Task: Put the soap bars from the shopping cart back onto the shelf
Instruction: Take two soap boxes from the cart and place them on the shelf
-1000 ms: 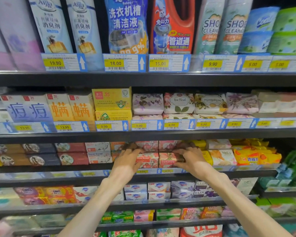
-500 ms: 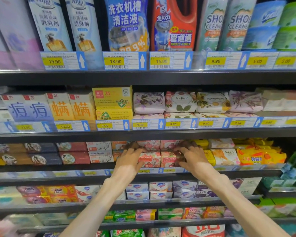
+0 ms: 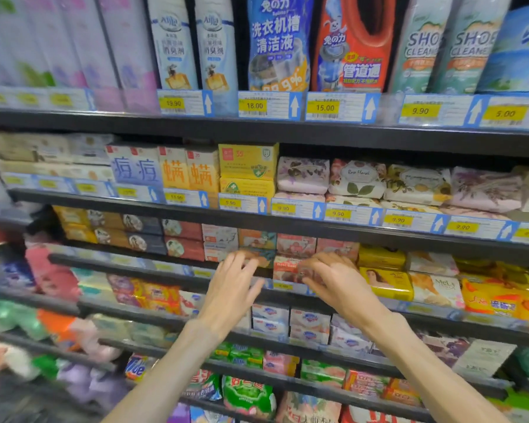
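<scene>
Both hands reach to the third shelf from the top (image 3: 153, 265), a dark metal board with price labels along its front edge. Left hand (image 3: 237, 280) has its fingers spread and relaxed, holding nothing, just beside the pink-and-red wrapped soap bars (image 3: 287, 265). Right hand (image 3: 327, 274) curls its fingers round the front bar of this stack, probably to push it straight into its row. The shopping cart is not in view. On the right, yellow wrapped soap packs (image 3: 385, 279) stand touching the stack, so there is almost no room sideways. The shelf above hangs low, so the hands must go in flat, from the near side.
</scene>
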